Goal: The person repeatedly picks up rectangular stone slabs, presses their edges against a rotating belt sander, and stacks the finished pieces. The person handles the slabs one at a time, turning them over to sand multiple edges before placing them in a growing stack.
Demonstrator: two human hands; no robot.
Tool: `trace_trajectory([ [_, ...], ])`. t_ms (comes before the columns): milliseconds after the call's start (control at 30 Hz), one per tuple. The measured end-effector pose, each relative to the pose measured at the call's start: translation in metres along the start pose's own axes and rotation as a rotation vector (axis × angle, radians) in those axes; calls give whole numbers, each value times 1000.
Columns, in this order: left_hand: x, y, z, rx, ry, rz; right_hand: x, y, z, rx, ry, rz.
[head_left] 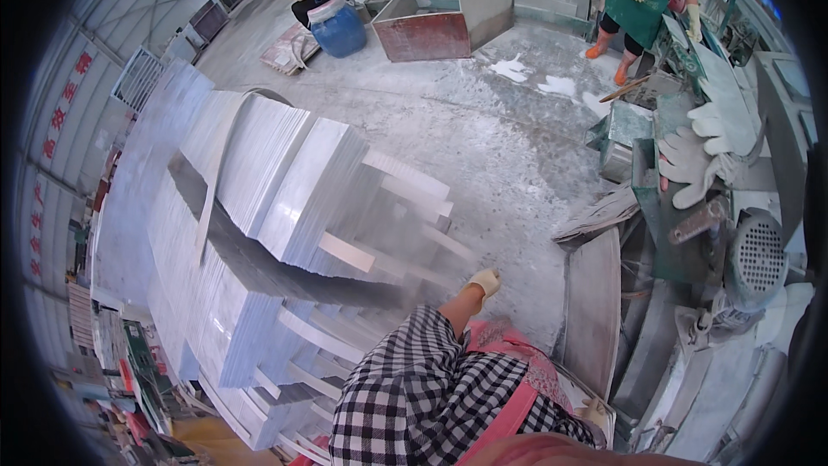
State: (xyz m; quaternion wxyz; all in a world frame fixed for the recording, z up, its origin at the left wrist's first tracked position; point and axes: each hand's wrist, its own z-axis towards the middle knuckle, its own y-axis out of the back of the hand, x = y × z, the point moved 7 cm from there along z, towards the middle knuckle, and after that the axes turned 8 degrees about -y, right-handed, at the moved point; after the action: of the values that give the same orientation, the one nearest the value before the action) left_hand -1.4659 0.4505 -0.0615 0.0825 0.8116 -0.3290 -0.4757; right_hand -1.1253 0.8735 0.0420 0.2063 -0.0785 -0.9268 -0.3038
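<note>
My left hand (486, 282), in a cream glove, hangs over the dusty floor with its fingers curled in and nothing visible in them. A black-and-white checked sleeve (388, 388) covers that arm up to the bare forearm. Low at the right of my pink apron, my right hand (595, 414) shows only in part, close to a pale board edge; its fingers are not clear. To the left stands a large stack of pale stone slabs (259, 173) with pale spacer strips sticking out. Across the stack runs a long dark grey strip (259, 255), blurred near my sleeve.
White work gloves (690, 164) lie on a cluttered bench at the right, near a perforated round metal part (759, 259). A tall grey panel (593, 311) leans below. A person in a green apron (638, 4) stands far right; another crouches by a blue barrel (338, 30).
</note>
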Motion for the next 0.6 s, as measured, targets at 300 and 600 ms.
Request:
trace_trajectory([
  [300,21,-48,-33,31,-186,360,-122,41,3,-6,-19,96],
  [600,-14,-101,-136,2,-211,271,-289,57,-14,-121,-47,166],
])
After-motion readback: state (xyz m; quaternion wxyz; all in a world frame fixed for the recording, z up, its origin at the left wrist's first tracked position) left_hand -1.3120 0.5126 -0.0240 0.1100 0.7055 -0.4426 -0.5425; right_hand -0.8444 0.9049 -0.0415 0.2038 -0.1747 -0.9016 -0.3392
